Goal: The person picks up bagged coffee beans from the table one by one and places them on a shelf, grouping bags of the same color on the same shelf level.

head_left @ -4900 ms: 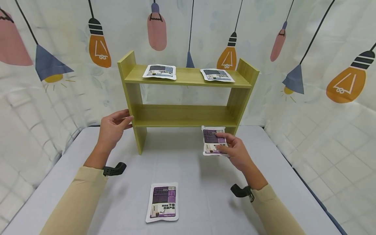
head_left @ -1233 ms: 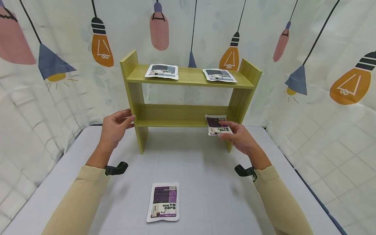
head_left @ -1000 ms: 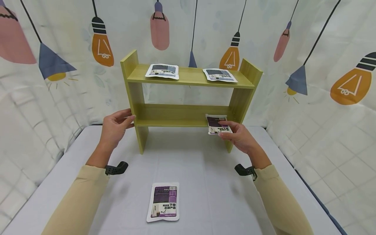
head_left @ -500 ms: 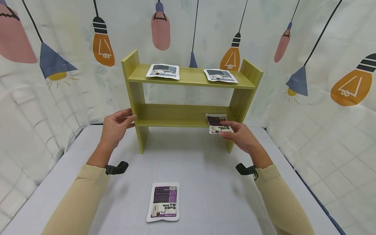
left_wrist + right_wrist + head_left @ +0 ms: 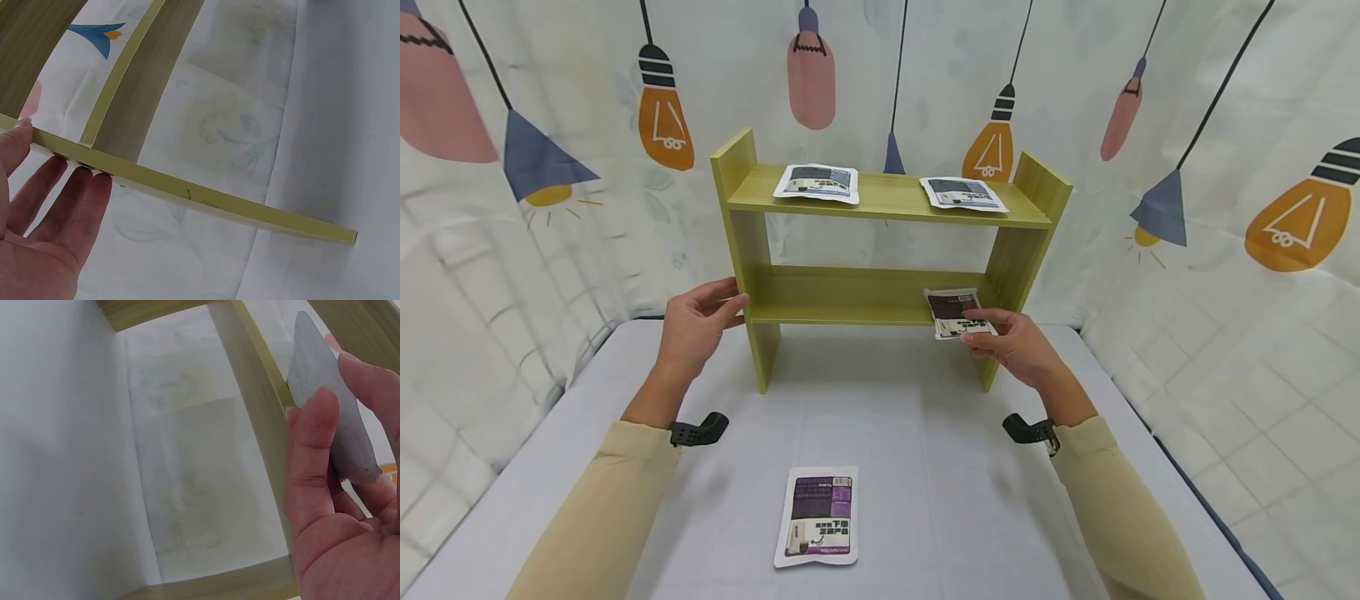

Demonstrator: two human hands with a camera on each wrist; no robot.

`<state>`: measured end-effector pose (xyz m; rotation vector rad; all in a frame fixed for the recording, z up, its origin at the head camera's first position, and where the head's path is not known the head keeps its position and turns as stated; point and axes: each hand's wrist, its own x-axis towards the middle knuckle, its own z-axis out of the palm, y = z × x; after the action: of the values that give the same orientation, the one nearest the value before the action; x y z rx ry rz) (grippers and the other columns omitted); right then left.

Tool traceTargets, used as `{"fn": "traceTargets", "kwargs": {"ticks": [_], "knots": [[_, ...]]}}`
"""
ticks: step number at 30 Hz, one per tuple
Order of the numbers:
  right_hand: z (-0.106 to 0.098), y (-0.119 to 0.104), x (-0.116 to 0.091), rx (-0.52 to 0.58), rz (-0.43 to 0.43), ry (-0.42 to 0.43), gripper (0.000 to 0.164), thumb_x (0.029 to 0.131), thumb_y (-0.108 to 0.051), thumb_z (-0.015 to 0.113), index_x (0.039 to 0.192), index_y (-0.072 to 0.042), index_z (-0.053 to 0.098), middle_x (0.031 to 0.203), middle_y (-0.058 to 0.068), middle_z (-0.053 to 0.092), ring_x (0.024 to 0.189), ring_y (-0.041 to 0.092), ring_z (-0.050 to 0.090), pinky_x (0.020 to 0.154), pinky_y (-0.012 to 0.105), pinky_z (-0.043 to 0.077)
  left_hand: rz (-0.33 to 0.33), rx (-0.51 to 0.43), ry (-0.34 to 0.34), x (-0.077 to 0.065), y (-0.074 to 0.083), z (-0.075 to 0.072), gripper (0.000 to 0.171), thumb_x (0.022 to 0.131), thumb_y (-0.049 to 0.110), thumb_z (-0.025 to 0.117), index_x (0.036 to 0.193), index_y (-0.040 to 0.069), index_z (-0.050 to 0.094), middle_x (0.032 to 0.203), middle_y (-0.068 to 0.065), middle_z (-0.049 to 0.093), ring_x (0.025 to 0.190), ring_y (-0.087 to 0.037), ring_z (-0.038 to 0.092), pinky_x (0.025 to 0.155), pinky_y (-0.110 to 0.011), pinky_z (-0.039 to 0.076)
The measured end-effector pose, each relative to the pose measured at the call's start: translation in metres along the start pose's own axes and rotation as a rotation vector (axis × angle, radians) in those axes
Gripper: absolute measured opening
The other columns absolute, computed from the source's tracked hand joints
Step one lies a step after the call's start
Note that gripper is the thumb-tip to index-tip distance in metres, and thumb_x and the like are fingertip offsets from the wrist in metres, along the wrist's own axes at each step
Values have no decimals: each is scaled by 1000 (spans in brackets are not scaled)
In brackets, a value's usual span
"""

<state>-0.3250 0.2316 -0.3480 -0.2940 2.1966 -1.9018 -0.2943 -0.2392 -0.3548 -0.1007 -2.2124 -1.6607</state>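
A green wooden two-tier shelf (image 5: 865, 292) stands on the white-covered table. My left hand (image 5: 700, 321) grips its left side panel, thumb at the front edge and fingers against the outer face, as the left wrist view shows on the panel (image 5: 187, 192). With thumb and fingers, my right hand (image 5: 1018, 346) pinches a white and purple pouch (image 5: 946, 306) by its right side. This pouch is tilted, its far end over the lower board's right front edge. Its pale side (image 5: 359, 447) shows in the right wrist view; whether it touches the board I cannot tell.
Two similar pouches, a left one (image 5: 817, 182) and a right one (image 5: 962, 193), lie flat on the top board. Another purple pouch (image 5: 817, 517) lies on the table near the front. A patterned curtain (image 5: 880, 50) hangs behind and at both sides.
My right hand has carried its pouch from in front of the shelf up and forward to the lower board's edge, barely moving lately. My left hand keeps its place on the panel.
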Motion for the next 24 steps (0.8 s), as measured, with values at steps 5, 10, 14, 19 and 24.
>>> {"fn": "traceTargets", "kwargs": {"ticks": [5, 10, 14, 19, 24], "knots": [[1, -2, 0, -5, 5, 1, 55, 95, -6, 73, 146, 1, 53, 127, 9, 52, 89, 13, 68, 82, 21, 62, 0, 2, -1, 0, 0, 0, 55, 96, 39, 70, 144, 15, 60, 144, -10, 62, 107, 1, 66, 84, -15, 59], [2, -2, 1, -3, 13, -2, 57, 94, -7, 74, 146, 1, 53, 125, 8, 54, 91, 16, 69, 83, 21, 62, 6, 1, -6, 0, -1, 0, 55, 96, 39, 70, 145, 15, 60, 145, -10, 61, 107, 1, 66, 84, -15, 59], [1, -3, 1, -7, 20, -5, 57, 94, -9, 75, 147, -1, 53, 122, 7, 56, 89, 15, 69, 83, 22, 62, 9, 6, -3, -1, -1, 0, 55, 96, 39, 70, 145, 15, 60, 144, -11, 61, 107, 1, 66, 84, -15, 59], [0, -5, 3, 17, 36, 1, 57, 93, -9, 75, 146, -3, 54, 106, 3, 68, 84, 14, 70, 80, 24, 63, 11, 6, 3, -1, -1, 0, 55, 96, 39, 70, 144, 14, 60, 144, -11, 62, 106, 2, 66, 84, -14, 59], [2, -5, 4, 42, 36, 17, 54, 94, -10, 74, 144, 0, 55, 93, 0, 75, 80, 12, 70, 75, 22, 63, 15, 5, 2, -1, -1, 0, 55, 96, 39, 70, 144, 14, 60, 144, -11, 62, 107, 2, 66, 84, -14, 59]]}}
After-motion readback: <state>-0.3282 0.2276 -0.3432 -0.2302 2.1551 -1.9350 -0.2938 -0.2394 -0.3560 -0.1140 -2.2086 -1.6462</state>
